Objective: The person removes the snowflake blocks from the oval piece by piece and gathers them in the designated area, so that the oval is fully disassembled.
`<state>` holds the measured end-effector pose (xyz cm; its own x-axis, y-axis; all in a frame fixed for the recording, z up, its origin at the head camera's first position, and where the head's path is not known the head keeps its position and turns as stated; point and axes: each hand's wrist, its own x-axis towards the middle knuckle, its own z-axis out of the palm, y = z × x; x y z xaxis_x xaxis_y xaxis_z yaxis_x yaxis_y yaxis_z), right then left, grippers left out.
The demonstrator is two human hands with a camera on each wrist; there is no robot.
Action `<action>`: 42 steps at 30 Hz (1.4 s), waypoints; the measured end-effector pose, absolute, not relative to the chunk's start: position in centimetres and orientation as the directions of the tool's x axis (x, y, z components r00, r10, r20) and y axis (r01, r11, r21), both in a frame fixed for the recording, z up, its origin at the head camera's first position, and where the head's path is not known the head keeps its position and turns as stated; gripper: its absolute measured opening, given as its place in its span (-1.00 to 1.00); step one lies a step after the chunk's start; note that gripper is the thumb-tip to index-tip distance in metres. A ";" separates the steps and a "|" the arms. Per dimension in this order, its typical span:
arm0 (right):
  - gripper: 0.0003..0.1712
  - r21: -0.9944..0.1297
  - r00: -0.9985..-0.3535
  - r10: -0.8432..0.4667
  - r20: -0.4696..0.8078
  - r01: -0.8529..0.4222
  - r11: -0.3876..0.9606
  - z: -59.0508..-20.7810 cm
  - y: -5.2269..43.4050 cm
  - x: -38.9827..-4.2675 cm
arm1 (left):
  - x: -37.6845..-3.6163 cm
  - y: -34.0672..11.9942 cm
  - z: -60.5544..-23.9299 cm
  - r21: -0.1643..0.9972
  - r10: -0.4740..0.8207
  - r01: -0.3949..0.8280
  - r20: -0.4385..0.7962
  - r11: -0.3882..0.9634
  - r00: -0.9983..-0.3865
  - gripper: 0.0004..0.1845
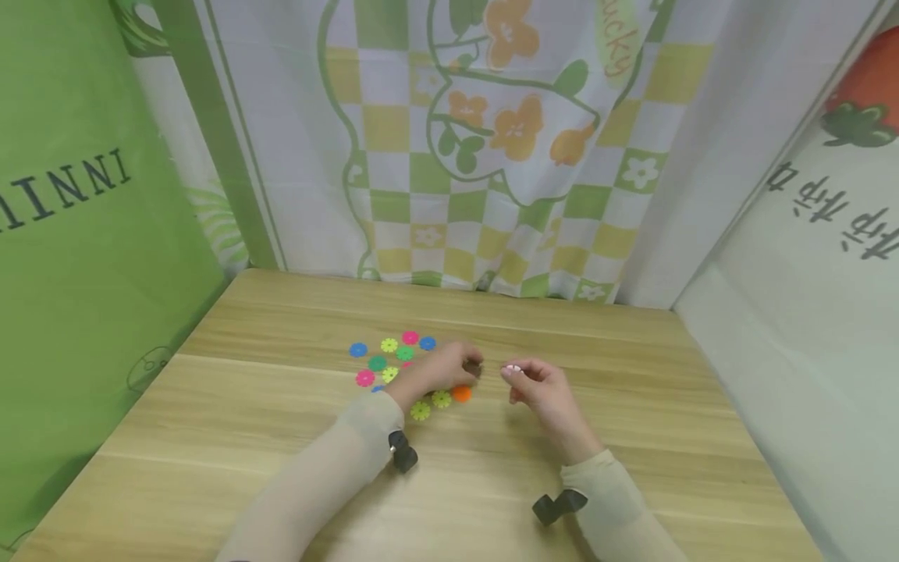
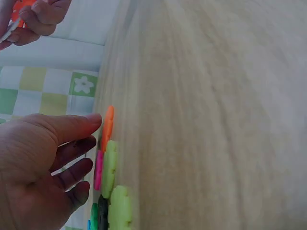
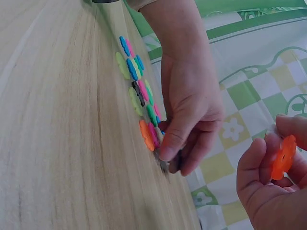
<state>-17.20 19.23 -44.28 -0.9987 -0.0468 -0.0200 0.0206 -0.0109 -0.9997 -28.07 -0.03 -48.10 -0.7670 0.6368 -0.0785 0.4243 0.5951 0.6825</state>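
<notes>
Several flat flower-shaped discs in blue, pink, green and yellow lie on the wooden table. My left hand reaches over them, its thumb and fingers closing on a dark disc at the table surface. An orange disc lies just beside that hand and shows edge-on in the left wrist view. To its right, my right hand is lifted off the table. It pinches an orange disc together with a small white piece.
A checked flower-print curtain hangs behind the table. A green cloth closes the left side and a white cloth the right. Bare wood stretches in front of both hands.
</notes>
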 end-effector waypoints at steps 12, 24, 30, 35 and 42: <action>-0.72 -0.999 -0.996 -0.091 -0.009 0.013 -0.050 -44.3 19.1 -17.3 | -27.1 -1.6 -47.5 0.776 0.612 0.356 -0.049 0.521 -0.790 -0.60; -0.72 -0.999 -0.990 -0.138 0.016 -0.022 0.039 -44.1 18.6 -17.1 | -23.2 -2.3 -43.1 0.764 0.718 0.614 0.312 0.199 -0.622 -0.88; -0.67 -0.995 -0.987 -0.161 -0.012 -0.004 0.098 -43.8 18.0 -16.9 | -22.7 -2.3 -42.8 0.748 0.703 0.627 0.328 0.215 -0.632 -0.87; -0.54 -0.998 -0.986 -0.167 -0.020 0.009 0.061 -43.8 18.0 -17.0 | -22.8 -2.8 -43.2 0.784 0.698 0.585 0.301 0.207 -0.650 -0.88; -0.45 -1.000 -0.983 -0.184 -0.008 0.004 0.021 -43.8 18.2 -17.0 | -22.9 -4.0 -43.6 0.854 0.658 0.494 0.278 0.164 -0.700 -0.86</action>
